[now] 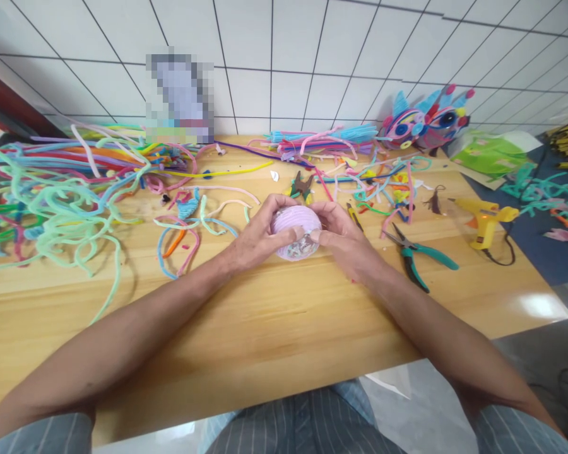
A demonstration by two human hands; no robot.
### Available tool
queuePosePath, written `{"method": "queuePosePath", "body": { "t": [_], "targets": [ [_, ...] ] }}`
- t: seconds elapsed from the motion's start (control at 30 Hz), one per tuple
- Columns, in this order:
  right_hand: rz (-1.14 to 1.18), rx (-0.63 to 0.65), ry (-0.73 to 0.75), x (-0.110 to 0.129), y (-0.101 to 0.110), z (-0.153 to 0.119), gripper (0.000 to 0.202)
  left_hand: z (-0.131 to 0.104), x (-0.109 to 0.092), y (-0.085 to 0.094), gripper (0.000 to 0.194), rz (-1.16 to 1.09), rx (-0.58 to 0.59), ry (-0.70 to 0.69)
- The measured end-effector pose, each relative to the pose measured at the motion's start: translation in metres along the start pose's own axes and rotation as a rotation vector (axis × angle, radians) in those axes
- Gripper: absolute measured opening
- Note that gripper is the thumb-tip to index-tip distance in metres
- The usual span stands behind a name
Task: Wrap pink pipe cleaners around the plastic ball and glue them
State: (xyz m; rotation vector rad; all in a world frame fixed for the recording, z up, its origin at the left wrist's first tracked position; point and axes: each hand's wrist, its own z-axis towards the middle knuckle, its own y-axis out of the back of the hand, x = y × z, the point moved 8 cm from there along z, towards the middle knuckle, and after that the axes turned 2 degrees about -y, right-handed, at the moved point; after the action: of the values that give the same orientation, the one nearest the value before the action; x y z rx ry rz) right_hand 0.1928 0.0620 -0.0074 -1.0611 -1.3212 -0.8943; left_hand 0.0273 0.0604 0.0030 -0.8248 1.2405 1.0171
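Note:
A round ball (pixel 291 219) wrapped in rows of lilac pipe cleaner is held between both hands over the middle of the table. A greyish patch shows on its lower front, not covered by the lilac rows. My left hand (pixel 267 232) curls round the ball's left side, with its thumb lying across the front. From the right, my right hand (pixel 337 232) closes on the ball, thumb tip at the edge of the grey patch. Just beyond the ball lie small pliers (pixel 301 186) with dark jaws. A yellow craft knife (pixel 355 216) sits beside my right hand.
Teal-handled long-nose pliers (pixel 417 255) and a yellow glue gun (pixel 486 217) lie at right. Tangled mint pipe cleaners (pixel 76 208) spread over the left. Pipe-cleaner bundles (pixel 322 140) and colourful figures with big eyes (pixel 426 120) stand along the tiled wall (pixel 298 63).

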Motion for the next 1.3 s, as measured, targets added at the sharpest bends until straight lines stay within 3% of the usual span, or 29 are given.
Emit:
{"method": "queuePosePath", "body": {
  "t": [0.17, 0.47, 0.73, 0.87, 1.07, 1.2, 1.3],
  "targets": [
    [0.058, 0.033, -0.027, 0.003, -0.003, -0.001, 0.053, 0.001, 0.001, -0.004, 0.061, 0.011, 0.003, -0.041],
    [-0.049, -0.052, -0.014, 0.004, 0.007, 0.001, 0.044, 0.004, -0.003, 0.0, 0.078, 0.179, 0.27, -0.081],
    [-0.054, -0.066, -0.004, 0.007, 0.005, 0.001, 0.045, 0.004, -0.001, 0.002, 0.088, 0.172, 0.358, -0.092],
    [-0.04, -0.088, -0.007, 0.006, 0.007, 0.001, 0.044, 0.004, 0.008, 0.001, 0.094, 0.1, 0.347, -0.058],
    [-0.026, -0.12, -0.021, 0.007, 0.013, 0.003, 0.04, 0.007, 0.015, 0.0, 0.086, 0.014, 0.285, -0.102],
    [-0.004, -0.125, -0.033, 0.008, 0.013, 0.004, 0.04, 0.009, 0.016, 0.002, 0.088, 0.08, 0.257, -0.183],
    [0.015, -0.135, -0.039, 0.006, 0.015, 0.006, 0.039, 0.007, 0.006, 0.003, 0.082, 0.209, 0.237, -0.301]
  ]
}}
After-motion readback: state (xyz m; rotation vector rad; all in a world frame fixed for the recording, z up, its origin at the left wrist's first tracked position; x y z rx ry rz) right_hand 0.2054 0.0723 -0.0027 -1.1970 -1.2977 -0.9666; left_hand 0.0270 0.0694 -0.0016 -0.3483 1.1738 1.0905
